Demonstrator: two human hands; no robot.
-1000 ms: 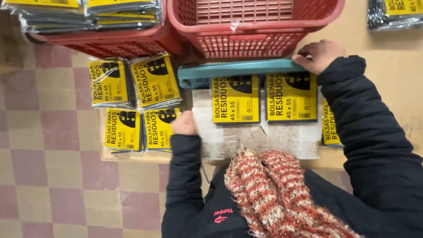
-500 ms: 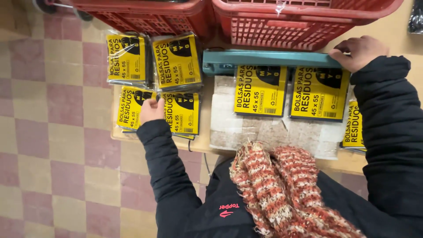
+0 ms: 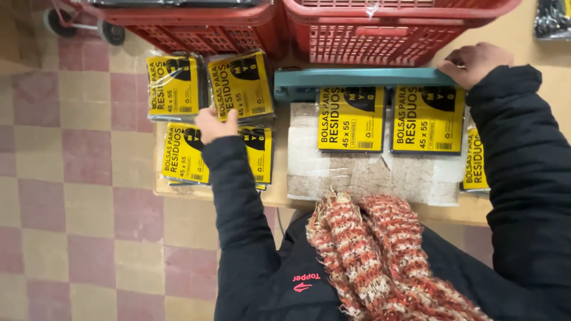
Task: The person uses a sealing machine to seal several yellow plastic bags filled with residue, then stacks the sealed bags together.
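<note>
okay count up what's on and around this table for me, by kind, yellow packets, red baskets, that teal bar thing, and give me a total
Yellow bag packets: 7 showing; the stacks by the left hand may hide more
Red plastic baskets: 2
Teal sealer bar, right hand on its end: 1
Total: 10

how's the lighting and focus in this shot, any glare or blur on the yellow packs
Head view: even, soft indoor light with faint shadows; mild sheen on the wrapped yellow packs near the left hand; packs under the teal bar are sharp; the right hand is slightly soft; the scarf close below is softer.
</note>
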